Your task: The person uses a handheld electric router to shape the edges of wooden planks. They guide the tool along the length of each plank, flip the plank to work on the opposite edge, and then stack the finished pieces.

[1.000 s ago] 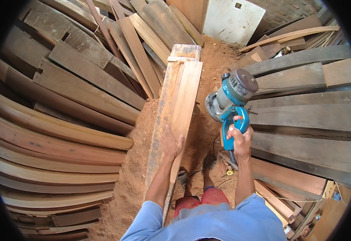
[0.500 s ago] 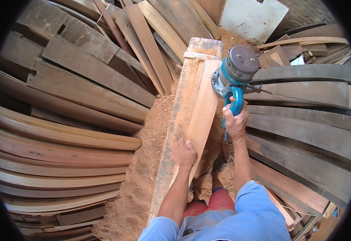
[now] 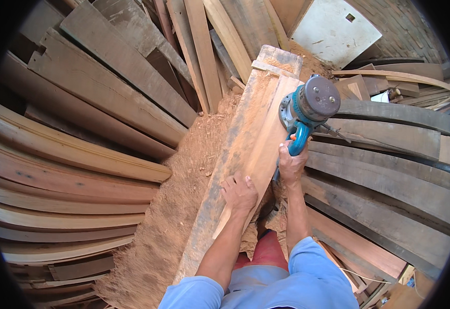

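Observation:
A teal and dark grey router (image 3: 312,100) sits on a reddish wooden board (image 3: 268,149), its round base over the board's right edge toward the far end. My right hand (image 3: 291,164) is closed around the router's teal loop handle. Pressing on the nearer part of the board is my left hand (image 3: 239,193), its fingers spread and thumb apart. The board lies lengthwise on a thicker, stained plank (image 3: 207,216). Across the far end of that plank runs a small wooden strip (image 3: 274,68), with sawdust around it. The router's cutter is hidden.
Long planks (image 3: 111,103) fan out at the left, with curved moulded lengths (image 3: 75,149) nearer. Weathered boards (image 3: 384,170) are stacked close on the right. Sawdust (image 3: 153,242) covers the floor by the plank. A white panel (image 3: 335,33) lies at the far right.
The view has shifted and turned slightly. Along the board's right edge, the router and my right hand have come a little nearer to me. My left hand stays pressed on the board.

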The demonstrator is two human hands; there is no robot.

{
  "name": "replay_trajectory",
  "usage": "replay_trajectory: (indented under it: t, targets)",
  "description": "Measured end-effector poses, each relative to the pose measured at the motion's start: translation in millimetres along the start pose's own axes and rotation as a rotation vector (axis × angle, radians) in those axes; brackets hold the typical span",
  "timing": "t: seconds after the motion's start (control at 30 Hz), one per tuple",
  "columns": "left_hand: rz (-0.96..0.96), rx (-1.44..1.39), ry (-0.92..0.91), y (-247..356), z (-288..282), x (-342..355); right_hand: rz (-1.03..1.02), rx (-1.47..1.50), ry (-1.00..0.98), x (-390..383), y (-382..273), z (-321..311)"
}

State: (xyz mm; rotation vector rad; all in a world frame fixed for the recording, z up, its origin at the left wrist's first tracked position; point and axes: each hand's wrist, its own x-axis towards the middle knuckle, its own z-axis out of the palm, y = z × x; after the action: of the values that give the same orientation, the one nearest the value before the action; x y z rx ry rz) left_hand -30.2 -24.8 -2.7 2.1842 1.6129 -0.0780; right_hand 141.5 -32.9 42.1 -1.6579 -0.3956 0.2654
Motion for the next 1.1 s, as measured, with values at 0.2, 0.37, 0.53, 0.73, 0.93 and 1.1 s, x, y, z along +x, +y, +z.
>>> replay_trajectory:
  t: [0.2,0.37,0.53,0.73,0.93,1.1]
  targets:
    - [0.016,-0.031,0.007,0,-1,-1,-0.085,-0.017,-0.003,15,22,7]
    - [0.065,-0.055,0.062,-2,-3,-2,-0.121,-0.015,-0.023,36,31,5]
    - [0.065,-0.062,0.068,-2,0,-2,-0.04,0.012,0.017,51,36,7]
    - [0.06,-0.07,0.052,-1,-2,-2,-0.048,0.0,0.03,71,37,10]
    - [0.061,-0.072,0.057,-2,0,-1,-0.065,0.006,0.055,95,47,11]
    - [0.068,-0.054,0.06,0,-3,-2,-0.109,-0.038,0.077,121,58,13]
